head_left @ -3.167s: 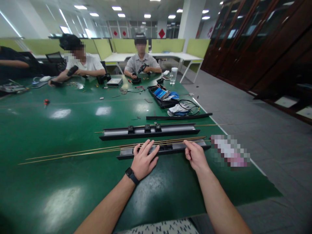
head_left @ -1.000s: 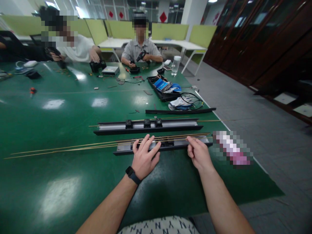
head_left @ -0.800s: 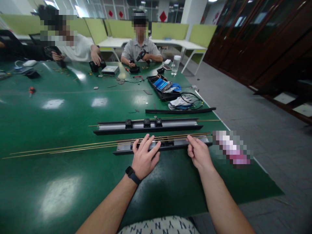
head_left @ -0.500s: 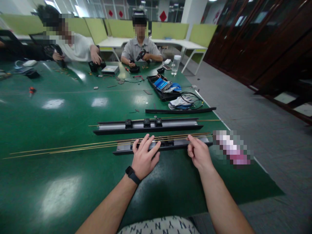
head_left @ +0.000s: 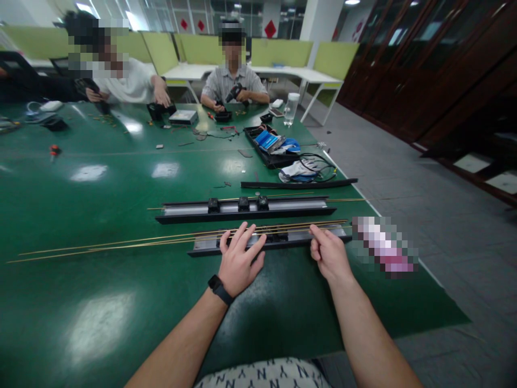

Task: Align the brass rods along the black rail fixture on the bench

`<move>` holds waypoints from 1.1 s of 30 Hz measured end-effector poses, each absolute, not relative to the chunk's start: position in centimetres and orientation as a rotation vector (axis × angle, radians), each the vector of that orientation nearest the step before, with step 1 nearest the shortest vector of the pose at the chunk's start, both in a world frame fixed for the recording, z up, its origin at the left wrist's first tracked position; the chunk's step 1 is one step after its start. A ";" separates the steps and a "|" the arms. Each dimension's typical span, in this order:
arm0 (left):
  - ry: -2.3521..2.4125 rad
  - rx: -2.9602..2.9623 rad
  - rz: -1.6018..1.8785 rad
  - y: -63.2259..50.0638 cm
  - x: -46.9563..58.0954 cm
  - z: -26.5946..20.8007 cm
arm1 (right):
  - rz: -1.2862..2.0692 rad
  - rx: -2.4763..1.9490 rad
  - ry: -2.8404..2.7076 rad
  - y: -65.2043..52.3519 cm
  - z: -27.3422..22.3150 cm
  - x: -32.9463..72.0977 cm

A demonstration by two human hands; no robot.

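A black channel with a pale inner strip [head_left: 205, 243] lies across the green table before me, with black blocks [head_left: 278, 236] inside it. Several long, thin brass-coloured rods [head_left: 133, 242] run along and over it, reaching far out to the left. My left hand [head_left: 241, 258], a watch on its wrist, rests with fingers spread on the rods and channel; part of both is hidden beneath it. Near the channel's right end, my right hand [head_left: 329, 250] is closed in a pinch on a rod. Just beyond lies a second black channel [head_left: 242, 213] holding three black blocks.
Behind are a black strip [head_left: 299, 184], white gloves [head_left: 299, 170], a black tray [head_left: 258, 145] with blue items, and a clear bottle [head_left: 291, 110]. A blurred-out pink and white item [head_left: 385, 248] lies at right, near the table edge. Two people work across the table, one holding a drill [head_left: 234, 92].
My hands stay where they were. The left end of one rod has slid slightly to the right. The person at the far left has shifted a little.
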State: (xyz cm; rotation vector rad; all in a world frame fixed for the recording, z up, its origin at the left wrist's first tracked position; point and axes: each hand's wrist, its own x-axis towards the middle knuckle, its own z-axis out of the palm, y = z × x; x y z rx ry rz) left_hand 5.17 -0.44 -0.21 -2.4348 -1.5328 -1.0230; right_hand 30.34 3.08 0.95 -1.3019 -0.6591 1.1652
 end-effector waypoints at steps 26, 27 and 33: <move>-1.493 -2.418 -1.029 0.0 5.1 -0.5 | 1.149 -1.289 -0.692 3.4 0.7 30.4; -1.491 -2.418 -1.028 0.0 5.1 -0.5 | 1.148 -1.284 -0.696 3.4 0.8 30.4; -1.484 -2.412 -1.037 -0.1 5.1 -0.4 | 1.157 -1.272 -0.705 3.4 0.8 30.3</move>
